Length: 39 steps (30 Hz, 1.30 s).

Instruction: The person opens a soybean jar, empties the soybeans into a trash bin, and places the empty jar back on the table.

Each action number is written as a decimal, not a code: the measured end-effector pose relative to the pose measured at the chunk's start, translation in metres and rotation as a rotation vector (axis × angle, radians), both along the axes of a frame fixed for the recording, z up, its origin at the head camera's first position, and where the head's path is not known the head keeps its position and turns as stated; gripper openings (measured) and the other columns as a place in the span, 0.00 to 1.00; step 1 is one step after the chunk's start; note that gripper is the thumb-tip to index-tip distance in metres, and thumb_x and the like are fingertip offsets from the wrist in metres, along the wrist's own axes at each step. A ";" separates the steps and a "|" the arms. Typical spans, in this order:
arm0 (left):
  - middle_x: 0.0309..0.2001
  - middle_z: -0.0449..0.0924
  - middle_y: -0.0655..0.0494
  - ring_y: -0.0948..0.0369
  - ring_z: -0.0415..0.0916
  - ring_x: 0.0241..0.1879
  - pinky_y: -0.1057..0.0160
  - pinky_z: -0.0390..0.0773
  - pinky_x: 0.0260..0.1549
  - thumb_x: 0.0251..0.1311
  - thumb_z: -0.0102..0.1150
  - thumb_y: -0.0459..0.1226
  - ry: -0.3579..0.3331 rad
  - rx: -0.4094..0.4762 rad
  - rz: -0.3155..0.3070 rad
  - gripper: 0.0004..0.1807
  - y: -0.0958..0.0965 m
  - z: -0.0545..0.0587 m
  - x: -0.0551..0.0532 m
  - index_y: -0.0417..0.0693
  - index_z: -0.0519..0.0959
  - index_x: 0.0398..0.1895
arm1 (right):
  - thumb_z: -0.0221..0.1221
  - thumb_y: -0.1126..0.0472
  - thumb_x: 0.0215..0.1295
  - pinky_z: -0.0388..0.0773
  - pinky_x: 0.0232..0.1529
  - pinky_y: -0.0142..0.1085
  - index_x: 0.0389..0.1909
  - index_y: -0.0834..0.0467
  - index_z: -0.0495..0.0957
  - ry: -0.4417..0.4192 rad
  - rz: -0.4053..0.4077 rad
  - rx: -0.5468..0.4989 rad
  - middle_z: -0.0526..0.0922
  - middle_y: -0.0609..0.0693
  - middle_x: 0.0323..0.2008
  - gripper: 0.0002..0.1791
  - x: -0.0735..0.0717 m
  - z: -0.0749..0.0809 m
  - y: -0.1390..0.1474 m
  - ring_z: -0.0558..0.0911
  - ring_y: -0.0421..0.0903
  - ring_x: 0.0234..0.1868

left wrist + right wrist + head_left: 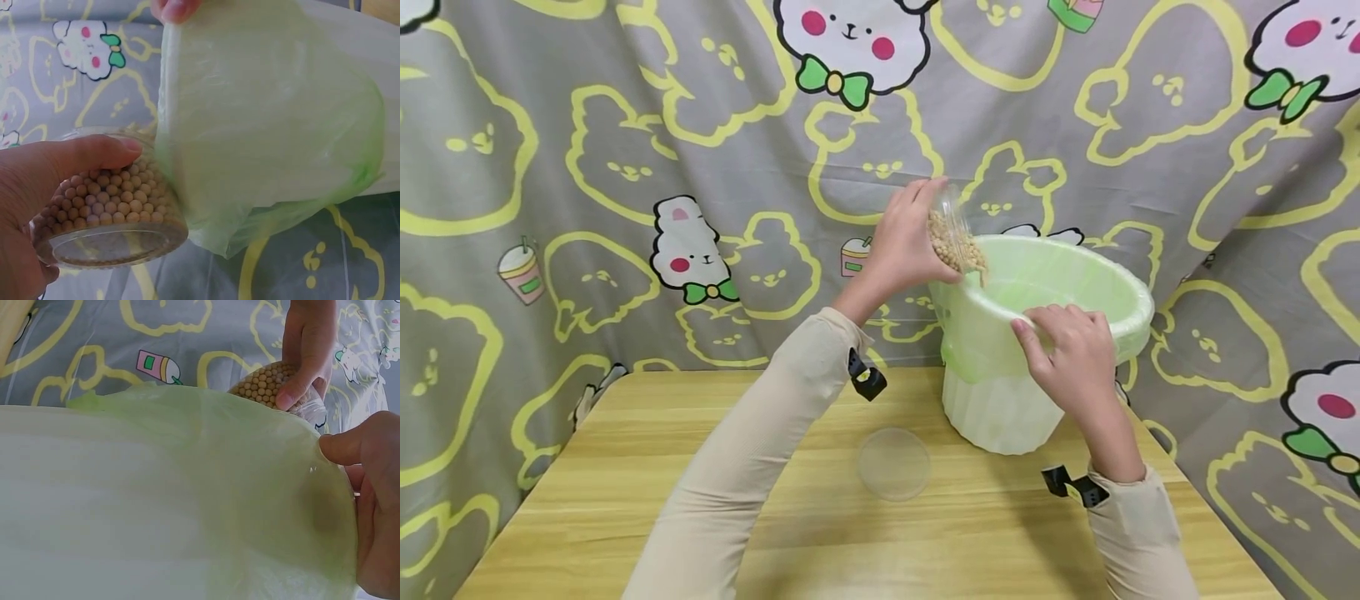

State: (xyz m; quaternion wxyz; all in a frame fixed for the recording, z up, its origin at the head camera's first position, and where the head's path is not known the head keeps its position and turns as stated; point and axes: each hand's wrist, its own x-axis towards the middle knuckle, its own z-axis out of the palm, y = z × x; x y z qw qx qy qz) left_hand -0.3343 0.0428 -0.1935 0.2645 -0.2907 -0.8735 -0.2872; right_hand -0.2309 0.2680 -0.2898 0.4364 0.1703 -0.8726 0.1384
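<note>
My left hand [906,237] grips a clear plastic jar [119,240] of small round tan beans [125,200] and tips it over the left rim of a pale trash bin [996,412]. Beans spill from the jar's mouth into the bin. A thin green trash bag [981,346] lines the bin and is folded down over its outside. On the near rim, my right hand [1071,354] holds bag and edge together, thumb [344,447] outside and fingers over the inside. The bin's bottom is hidden.
A clear round lid [893,464] lies flat on the wooden table [625,467], left of the bin. Behind the table hangs a grey patterned curtain [737,167], close to the bin's back.
</note>
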 end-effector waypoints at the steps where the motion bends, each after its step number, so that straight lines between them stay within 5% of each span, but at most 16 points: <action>1: 0.72 0.67 0.53 0.53 0.64 0.70 0.56 0.70 0.69 0.26 0.89 0.48 -0.005 0.005 -0.002 0.68 0.000 0.000 0.000 0.52 0.60 0.77 | 0.62 0.57 0.68 0.68 0.41 0.53 0.39 0.63 0.85 0.000 -0.003 0.001 0.87 0.60 0.34 0.12 0.000 0.000 0.000 0.79 0.59 0.33; 13: 0.73 0.66 0.53 0.54 0.62 0.72 0.55 0.70 0.70 0.29 0.88 0.47 -0.035 0.022 0.001 0.64 0.000 -0.003 0.000 0.51 0.61 0.75 | 0.62 0.56 0.68 0.68 0.41 0.53 0.39 0.62 0.85 -0.008 -0.021 0.010 0.87 0.59 0.34 0.12 0.000 -0.003 0.002 0.79 0.59 0.33; 39: 0.75 0.65 0.57 0.55 0.57 0.76 0.57 0.65 0.74 0.30 0.88 0.48 0.007 -0.099 0.027 0.65 0.006 0.004 0.006 0.54 0.61 0.77 | 0.62 0.56 0.68 0.68 0.40 0.53 0.37 0.62 0.84 0.018 -0.013 0.003 0.86 0.58 0.31 0.11 0.000 -0.003 0.000 0.77 0.57 0.30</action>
